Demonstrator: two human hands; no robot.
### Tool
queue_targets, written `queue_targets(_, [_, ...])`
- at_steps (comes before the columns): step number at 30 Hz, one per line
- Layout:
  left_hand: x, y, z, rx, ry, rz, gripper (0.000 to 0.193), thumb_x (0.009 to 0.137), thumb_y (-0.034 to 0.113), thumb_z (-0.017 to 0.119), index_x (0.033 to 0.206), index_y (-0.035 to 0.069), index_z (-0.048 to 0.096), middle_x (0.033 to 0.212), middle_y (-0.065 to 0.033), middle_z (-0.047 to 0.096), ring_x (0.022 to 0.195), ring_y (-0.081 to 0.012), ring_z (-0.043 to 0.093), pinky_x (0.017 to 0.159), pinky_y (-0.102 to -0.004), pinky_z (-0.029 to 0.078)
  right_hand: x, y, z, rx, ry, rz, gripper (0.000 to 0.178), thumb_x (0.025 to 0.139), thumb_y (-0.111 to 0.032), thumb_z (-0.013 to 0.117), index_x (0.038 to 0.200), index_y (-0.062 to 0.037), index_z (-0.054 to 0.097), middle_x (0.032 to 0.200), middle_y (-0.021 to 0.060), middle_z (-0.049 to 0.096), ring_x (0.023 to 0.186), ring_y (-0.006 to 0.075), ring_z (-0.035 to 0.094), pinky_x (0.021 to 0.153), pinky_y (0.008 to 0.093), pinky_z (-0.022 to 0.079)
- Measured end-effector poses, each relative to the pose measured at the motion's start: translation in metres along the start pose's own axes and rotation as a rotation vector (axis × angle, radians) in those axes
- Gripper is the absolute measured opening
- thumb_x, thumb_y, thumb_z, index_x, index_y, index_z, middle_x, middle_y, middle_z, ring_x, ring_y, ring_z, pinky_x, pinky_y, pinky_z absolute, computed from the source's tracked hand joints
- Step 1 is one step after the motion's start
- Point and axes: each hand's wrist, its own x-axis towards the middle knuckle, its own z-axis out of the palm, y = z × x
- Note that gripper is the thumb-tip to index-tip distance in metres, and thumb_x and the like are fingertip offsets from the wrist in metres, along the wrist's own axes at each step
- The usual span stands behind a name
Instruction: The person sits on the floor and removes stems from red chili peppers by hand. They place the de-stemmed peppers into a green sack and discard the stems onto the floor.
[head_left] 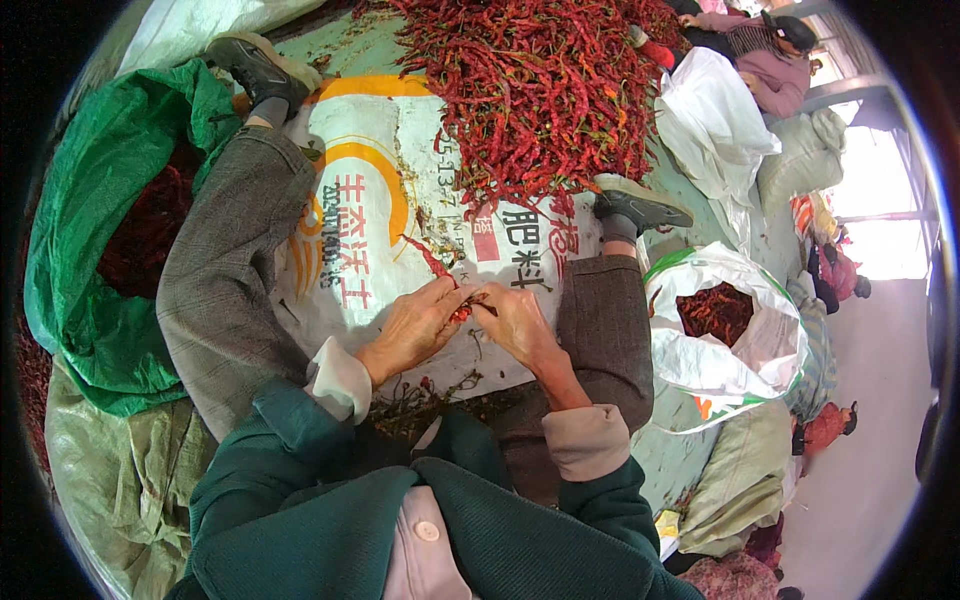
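My left hand (415, 328) and my right hand (521, 325) meet above a white printed sack (375, 140) spread between my legs. The left fingers are closed around dried red chilies; one red chili (431, 258) sticks out beyond them. More red chili (461, 313) shows between the two hands. My right thumb and fingers pinch at the stem end of the chilies, partly hidden by the fingers. Beyond the hands a large heap of dried red chilies (555, 95) lies on the far part of the sack and the floor. Stems and leafy scraps (430, 405) lie close to my body.
A green sack (75, 240) with dark red chilies inside stands open at my left. At my right is an open white sack (765, 375) holding dried chilies (715, 314). Filled woven sacks (735, 480) stand farther right. Other people, one in pink (775, 75), sit at the far right.
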Motion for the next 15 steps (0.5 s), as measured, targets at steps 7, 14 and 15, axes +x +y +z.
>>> queue_targets(7, [0.0, -0.008, 0.01, 0.256, 0.001, 0.051, 0.016, 0.074, 0.009, 0.059, 0.086, 0.001, 0.052, 0.08, -0.0115, 0.047, 0.072, -0.0294, 0.053, 0.055, -0.0371, 0.044, -0.018, 0.003, 0.02, -0.271, 0.286, -0.268, 0.007, 0.076, -0.004, 0.056, 0.079, 0.0016, 0.056, 0.063, 0.0186, 0.053, 0.058, 0.0368, 0.054, 0.049, 0.0375, 0.043])
queue_targets(14, [-0.002, -0.009, 0.014, -0.568, 0.09, -0.59, 0.018, 0.083, 0.016, 0.057, 0.083, -0.002, 0.054, 0.07, -0.0043, 0.044, 0.059, -0.0136, 0.048, 0.051, -0.0257, 0.038, 0.002, 0.018, 0.026, 0.361, 0.691, 0.188, 0.014, 0.079, -0.015, 0.06, 0.079, 0.0, 0.06, 0.067, 0.0131, 0.06, 0.053, 0.0181, 0.062, 0.048, 0.0301, 0.047])
queue_targets(15, [0.0, -0.009, 0.01, -0.809, 0.102, -0.74, 0.02, 0.085, 0.017, 0.056, 0.084, -0.002, 0.054, 0.069, -0.0025, 0.044, 0.058, -0.0108, 0.047, 0.05, -0.0243, 0.037, 0.005, 0.023, 0.023, 0.296, 0.536, 0.186, 0.014, 0.079, -0.014, 0.06, 0.079, -0.0002, 0.06, 0.068, 0.013, 0.061, 0.054, 0.0193, 0.062, 0.048, 0.0305, 0.047])
